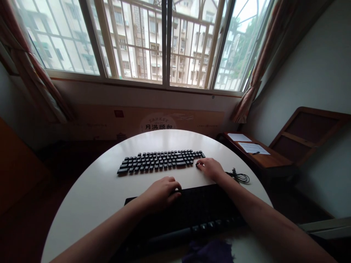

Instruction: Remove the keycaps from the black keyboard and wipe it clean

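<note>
Rows of loose black keycaps [161,160] are laid out on the white round table [93,193] in a keyboard's order. My right hand [211,168] is at the right end of the rows, thumb and fingers closed on a dark keycap [197,165] at the table top. My left hand [164,191] hangs over the upper edge of the black keyboard base [205,201], its fingers curled together. Something small and dark shows at those fingertips, too unclear to name. A few keys remain along the base's near edge; my forearms cover parts of the base.
A coiled black cable [241,178] lies beyond my right forearm. Purple cloth [210,252] is at the table's near side. A wooden chair [285,146] with paper sheets [253,148] and a pen stands to the right, below a barred window [189,44] with curtains.
</note>
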A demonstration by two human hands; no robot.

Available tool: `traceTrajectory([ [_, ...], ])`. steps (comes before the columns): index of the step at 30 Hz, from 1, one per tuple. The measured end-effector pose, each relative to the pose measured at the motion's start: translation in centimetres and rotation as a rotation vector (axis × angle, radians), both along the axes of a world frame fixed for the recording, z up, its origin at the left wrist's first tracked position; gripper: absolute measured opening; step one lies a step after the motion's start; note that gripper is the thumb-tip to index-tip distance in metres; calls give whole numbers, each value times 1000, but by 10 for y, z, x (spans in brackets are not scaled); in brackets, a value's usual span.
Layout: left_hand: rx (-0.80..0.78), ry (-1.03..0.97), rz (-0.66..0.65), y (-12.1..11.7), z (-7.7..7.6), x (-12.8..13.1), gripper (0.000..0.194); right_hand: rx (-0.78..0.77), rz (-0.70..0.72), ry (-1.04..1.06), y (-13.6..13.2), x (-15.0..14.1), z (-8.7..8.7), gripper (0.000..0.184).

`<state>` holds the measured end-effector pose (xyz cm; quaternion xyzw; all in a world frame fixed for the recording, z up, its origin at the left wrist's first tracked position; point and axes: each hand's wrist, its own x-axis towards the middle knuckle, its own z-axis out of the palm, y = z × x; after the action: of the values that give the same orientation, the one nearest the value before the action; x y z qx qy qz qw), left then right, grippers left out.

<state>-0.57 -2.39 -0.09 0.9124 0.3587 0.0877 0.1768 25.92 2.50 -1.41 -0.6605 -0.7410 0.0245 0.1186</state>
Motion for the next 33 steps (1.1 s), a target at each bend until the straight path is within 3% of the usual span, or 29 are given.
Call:
traceTrajectory([
  [26, 23, 8, -25, -3, 2, -1, 25, 47, 13, 83, 16, -5, 0, 23],
  [31, 17, -3, -21, -2, 1, -1, 23, 188, 60, 269, 5, 2, 21, 16],
  [33, 20, -8, -26, -1, 0, -1, 23, 266, 78, 389, -5, 12, 37, 27],
])
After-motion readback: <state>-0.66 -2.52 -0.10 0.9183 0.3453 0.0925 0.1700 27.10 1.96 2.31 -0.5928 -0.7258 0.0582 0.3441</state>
